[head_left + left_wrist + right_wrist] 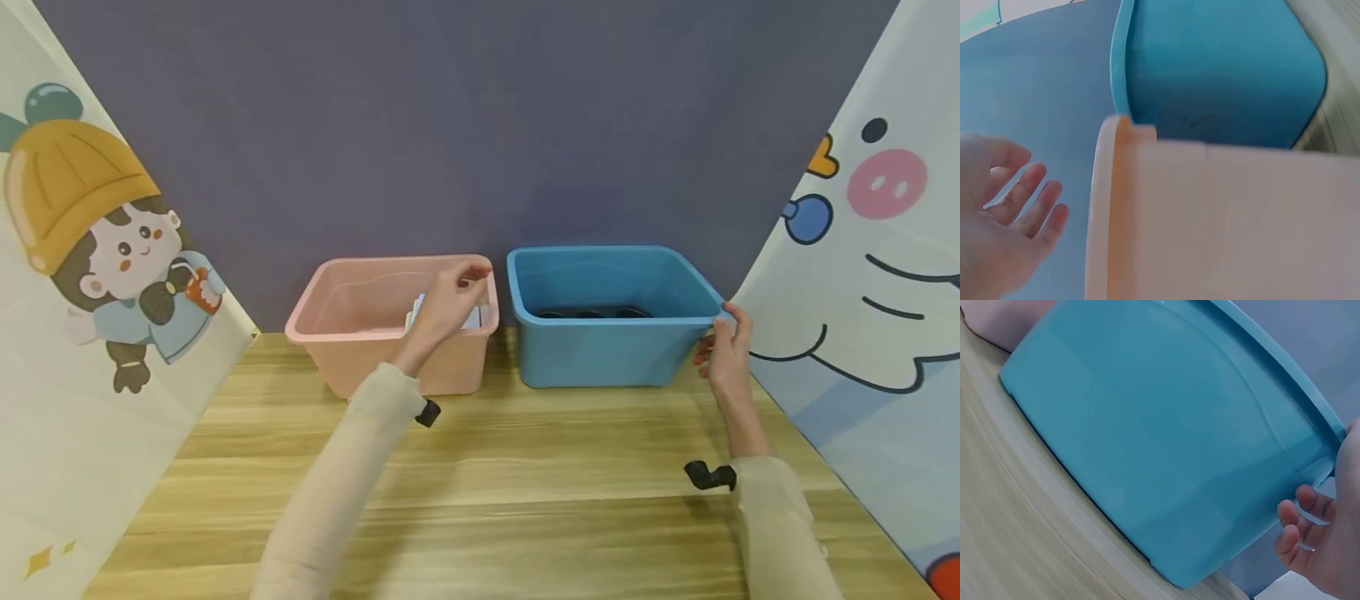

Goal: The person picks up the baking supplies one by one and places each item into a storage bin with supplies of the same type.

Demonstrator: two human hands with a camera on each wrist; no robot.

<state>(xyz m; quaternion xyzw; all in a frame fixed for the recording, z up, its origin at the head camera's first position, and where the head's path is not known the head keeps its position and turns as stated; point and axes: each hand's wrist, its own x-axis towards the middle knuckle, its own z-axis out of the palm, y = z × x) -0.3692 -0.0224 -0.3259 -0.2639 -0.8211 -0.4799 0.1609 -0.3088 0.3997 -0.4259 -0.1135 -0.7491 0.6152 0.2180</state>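
My left hand (448,307) is over the right end of a pink plastic bin (405,362). Its fingers are loosely bent, and in the left wrist view nothing shows between them, beside the bin's rim. Partly hidden under this hand, some pale white-blue items (415,310) are inside the pink bin. My right hand (729,354) grips the rim of a blue plastic bin (600,354) at its front right corner. In the right wrist view the lower fingers (1291,540) curl loosely beside the bin's wall. Several black round things (633,312) lie inside the blue bin.
Both bins stand side by side on a wood-grain table (525,500), with a narrow gap between them. Behind them rises a dark grey-blue panel (450,125). Cartoon-printed panels flank the table on the left (90,417) and right (825,292).
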